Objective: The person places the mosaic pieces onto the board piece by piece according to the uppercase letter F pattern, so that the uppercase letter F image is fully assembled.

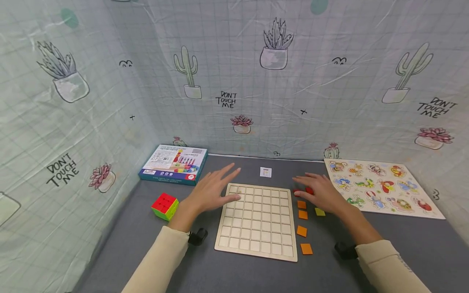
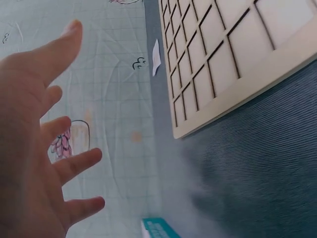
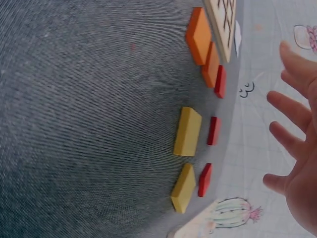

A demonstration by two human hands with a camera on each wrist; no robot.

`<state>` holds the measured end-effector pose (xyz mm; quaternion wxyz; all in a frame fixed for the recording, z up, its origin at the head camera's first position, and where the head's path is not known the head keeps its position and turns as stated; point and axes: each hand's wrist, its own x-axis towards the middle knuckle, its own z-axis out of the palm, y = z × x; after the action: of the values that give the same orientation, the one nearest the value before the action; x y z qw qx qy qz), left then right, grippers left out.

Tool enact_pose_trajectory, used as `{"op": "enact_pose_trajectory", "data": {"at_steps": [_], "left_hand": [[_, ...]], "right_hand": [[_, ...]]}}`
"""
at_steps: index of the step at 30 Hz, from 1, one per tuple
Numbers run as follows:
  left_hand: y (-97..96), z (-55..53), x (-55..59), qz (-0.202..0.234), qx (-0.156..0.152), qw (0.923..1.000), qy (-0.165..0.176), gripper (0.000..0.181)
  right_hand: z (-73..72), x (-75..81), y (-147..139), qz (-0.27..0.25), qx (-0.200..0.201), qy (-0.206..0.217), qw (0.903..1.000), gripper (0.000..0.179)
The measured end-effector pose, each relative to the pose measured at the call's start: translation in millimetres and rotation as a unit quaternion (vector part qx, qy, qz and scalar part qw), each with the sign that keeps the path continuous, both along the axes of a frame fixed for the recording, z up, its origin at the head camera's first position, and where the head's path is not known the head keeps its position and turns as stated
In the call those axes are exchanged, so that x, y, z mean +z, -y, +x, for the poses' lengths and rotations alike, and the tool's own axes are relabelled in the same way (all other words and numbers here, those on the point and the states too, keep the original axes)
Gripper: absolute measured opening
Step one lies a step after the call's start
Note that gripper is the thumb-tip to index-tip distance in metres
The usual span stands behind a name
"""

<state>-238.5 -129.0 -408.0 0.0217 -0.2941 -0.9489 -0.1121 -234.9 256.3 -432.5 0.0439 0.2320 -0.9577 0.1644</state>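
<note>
A wooden grid board [image 1: 256,221] with square recesses lies in the middle of the grey table. My left hand [image 1: 210,191] hovers at its upper left edge, fingers spread and holding nothing; the left wrist view shows the palm and the board's corner [image 2: 185,130]. Over the right side is my right hand [image 1: 322,193], its fingers extended above small red tiles [image 1: 309,190] and partly hiding them. Several orange tiles [image 1: 302,231] run down beside the board. In the right wrist view, two yellow tiles [image 3: 187,131] and three red tiles [image 3: 214,131] lie apart from that empty hand.
A red, yellow and green puzzle cube [image 1: 165,205] sits left of my left forearm, with a flat game box [image 1: 174,162] behind it. A small white card [image 1: 266,172] lies beyond the board. At the right is an insect picture board [image 1: 381,185]. Patterned sheeting encloses the table.
</note>
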Motion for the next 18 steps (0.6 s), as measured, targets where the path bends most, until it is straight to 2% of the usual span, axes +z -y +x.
{"op": "enact_pose_trajectory", "data": {"at_steps": [6, 18], "left_hand": [[5.2, 8.0, -11.2, 0.021, 0.006, 0.9996, 0.019, 0.078], [15.2, 28.0, -35.6, 0.043, 0.020, 0.9956, 0.081, 0.074]], "right_hand": [[-2.1, -7.0, -0.7, -0.005, 0.001, 0.027, 0.9996, 0.043], [-6.6, -20.0, -4.2, -0.004, -0.006, 0.036, 0.9993, 0.033]]}}
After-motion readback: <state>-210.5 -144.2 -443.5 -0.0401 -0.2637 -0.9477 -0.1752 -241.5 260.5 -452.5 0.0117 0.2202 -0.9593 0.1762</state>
